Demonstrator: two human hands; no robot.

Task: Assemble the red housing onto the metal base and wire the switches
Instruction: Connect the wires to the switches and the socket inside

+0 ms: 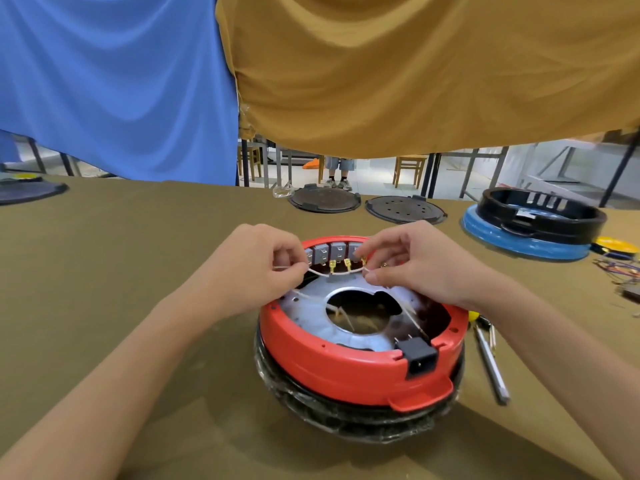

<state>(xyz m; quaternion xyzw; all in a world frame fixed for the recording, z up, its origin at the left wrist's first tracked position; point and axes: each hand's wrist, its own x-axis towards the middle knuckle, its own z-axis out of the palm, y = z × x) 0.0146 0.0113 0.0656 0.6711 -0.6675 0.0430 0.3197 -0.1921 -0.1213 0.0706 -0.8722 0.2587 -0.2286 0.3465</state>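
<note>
The red housing (346, 362) sits on the metal base (311, 299) in the middle of the table (121, 258). Both hands are at its far side by the switches (332, 252). The left hand (249, 268) pinches a white wire (320, 273). The right hand (412, 261) pinches the wire's other end. A screwdriver (490, 362) lies just right of the housing.

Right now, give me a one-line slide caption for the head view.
Both hands, left hand and right hand, pinch a white wire with brass terminals at the gray switches inside the red housing.
</note>
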